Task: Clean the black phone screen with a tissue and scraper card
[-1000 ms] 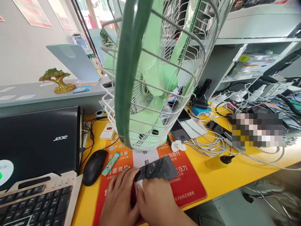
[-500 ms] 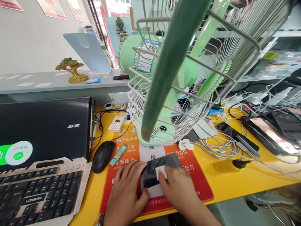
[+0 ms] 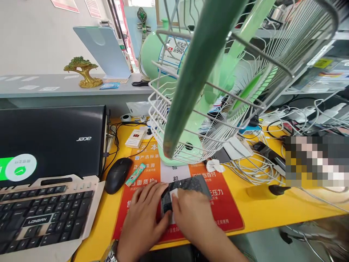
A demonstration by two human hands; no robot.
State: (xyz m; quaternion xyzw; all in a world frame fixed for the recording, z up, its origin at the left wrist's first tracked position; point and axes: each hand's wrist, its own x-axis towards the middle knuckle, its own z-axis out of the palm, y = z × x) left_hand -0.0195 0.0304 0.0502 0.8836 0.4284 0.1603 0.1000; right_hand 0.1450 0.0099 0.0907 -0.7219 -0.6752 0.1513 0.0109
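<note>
Phone lies flat on red mat just in front of fan, long axis running L-R; left hand fingers pressed on its left end, right hand pinching white wipe on top, nearer.

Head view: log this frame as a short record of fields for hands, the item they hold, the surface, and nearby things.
left hand: flat on the left edge of the phone, steadying it
right hand: presses a small white wipe on the phone
phone: dark, lying flat on the red mat
red mat: on the yellow desk
nearby: black mouse, keyboard, green fan behind the phone
</note>
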